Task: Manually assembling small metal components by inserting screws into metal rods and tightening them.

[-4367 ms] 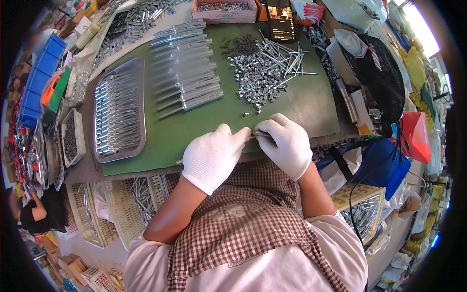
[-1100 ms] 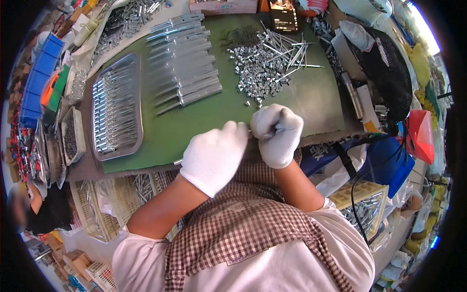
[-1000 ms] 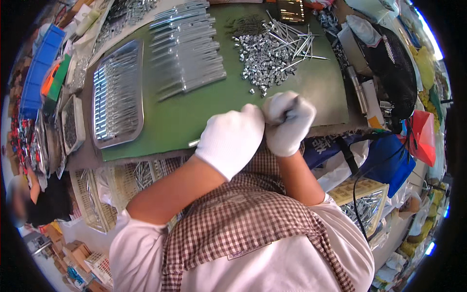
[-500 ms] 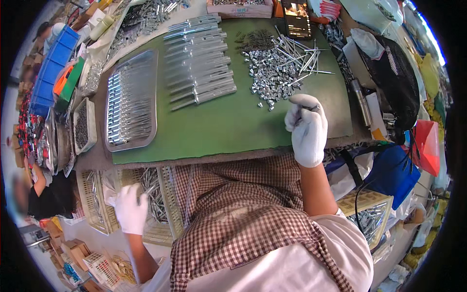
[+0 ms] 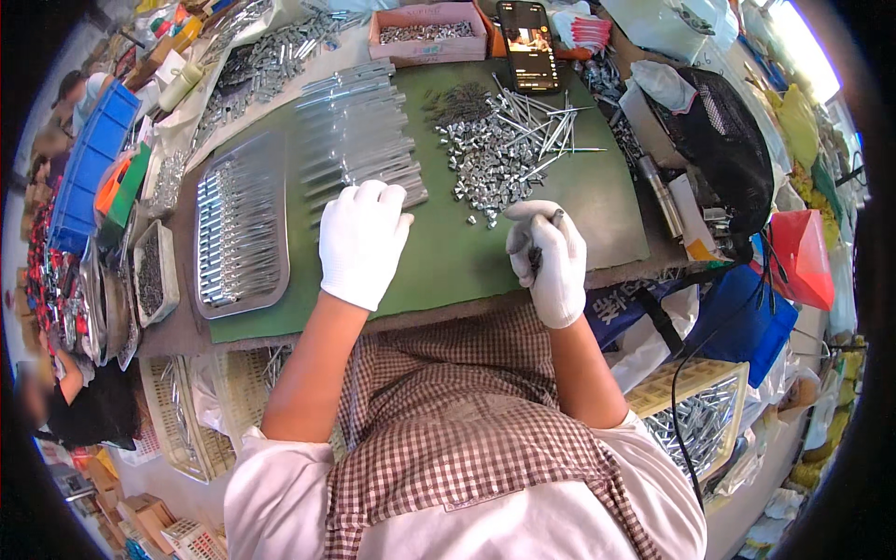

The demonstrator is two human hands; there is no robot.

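My left hand (image 5: 362, 245), in a white glove, lies palm down at the near end of a row of silvery metal tubes (image 5: 359, 131). Its fingers are bent and bunched; the tips are hidden, so what they hold does not show. To the right, my right hand (image 5: 558, 271), also gloved, is closed on small dark parts (image 5: 534, 259) whose exact kind is unclear. Just beyond it sit a heap of small silver sleeves (image 5: 490, 163), thin metal rods (image 5: 546, 121) and a patch of small dark pieces (image 5: 459, 103).
A metal tray (image 5: 283, 271) with rows of rod-like parts stands left on the green mat (image 5: 439, 266). Behind are a pink box (image 5: 387, 51) of small parts and a phone (image 5: 528, 47). A black mesh bag (image 5: 723, 140) lies right; a crate (image 5: 737, 411) of metal parts stands below.
My left hand has come up from beside the crates below the table's edge to the near end of the tubes. My right hand stays closed by the sleeve heap; the view has shifted slightly.
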